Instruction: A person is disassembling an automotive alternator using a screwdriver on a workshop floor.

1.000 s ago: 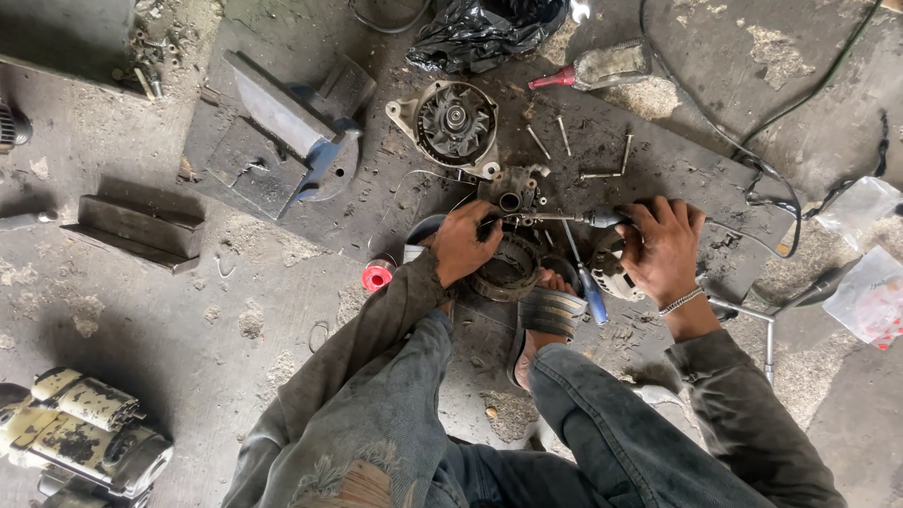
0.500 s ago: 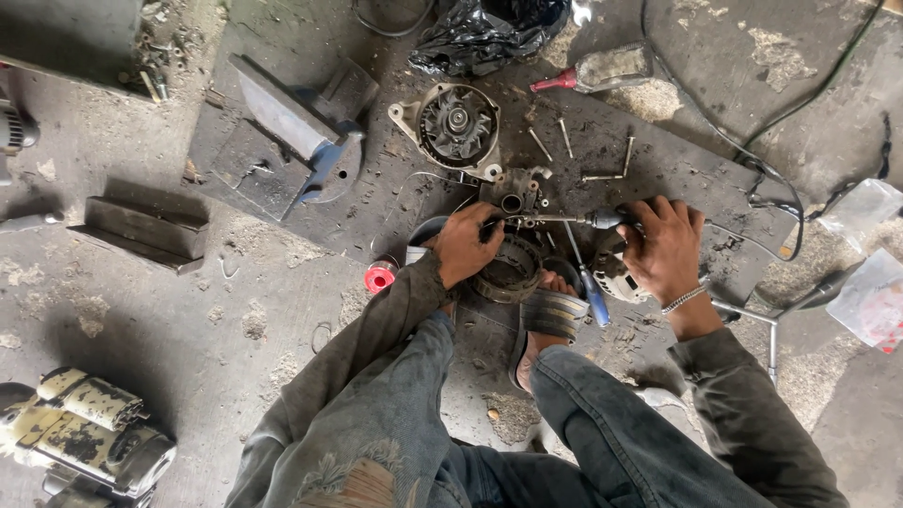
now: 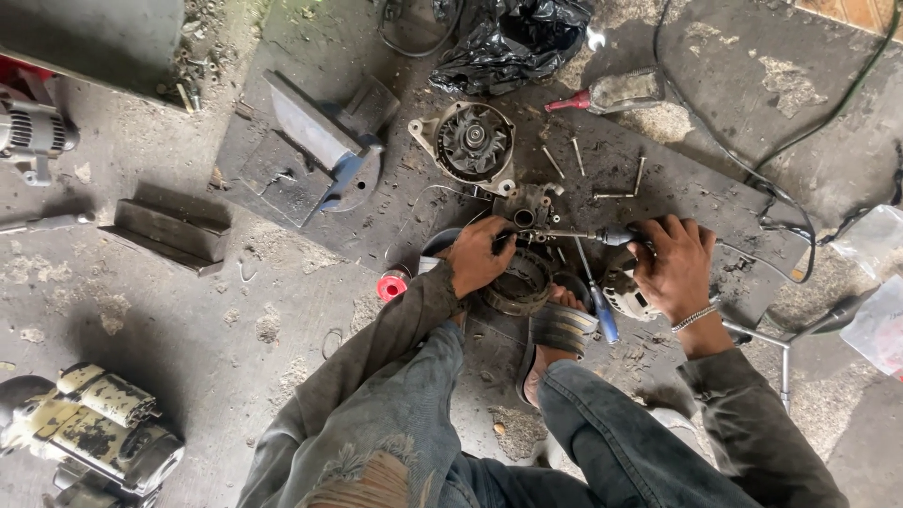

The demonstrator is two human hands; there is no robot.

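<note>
A person sits on a dirty grey floor (image 3: 188, 320) with both hands out in front; the left hand (image 3: 478, 256) is curled shut on a round ring of metal and wire (image 3: 519, 282), which lies on the ground just in front of the person's sandal (image 3: 562, 329); the right hand (image 3: 673, 266) is wrapped around the handle of a screwdriver (image 3: 574, 235), and the thin metal shaft runs sideways toward the left hand; its tip seems to meet the ring or the small metal part (image 3: 525, 202) just behind it, but the fingers hide the spot, so I cannot tell which; a blue-handled tool (image 3: 602, 320) lies between the two hands, near the sandal; a silver bracelet (image 3: 694, 318) sits on the right wrist; further away on the floor rests a round motor cover (image 3: 470, 143) with a hole in the middle; a few long bolts (image 3: 616, 193) lie loose beside it; a red-handled tool (image 3: 569, 102) lies near a crumpled black plastic bag (image 3: 513, 38); a grey and blue vise (image 3: 315, 155) sits to the left on a dark mat; a small red cap (image 3: 392, 285) lies near the left sleeve; an old yellowish motor (image 3: 94, 428) sits in the bottom left corner, well apart from the hands; black cables (image 3: 752, 160) run across the floor on the right.
</note>
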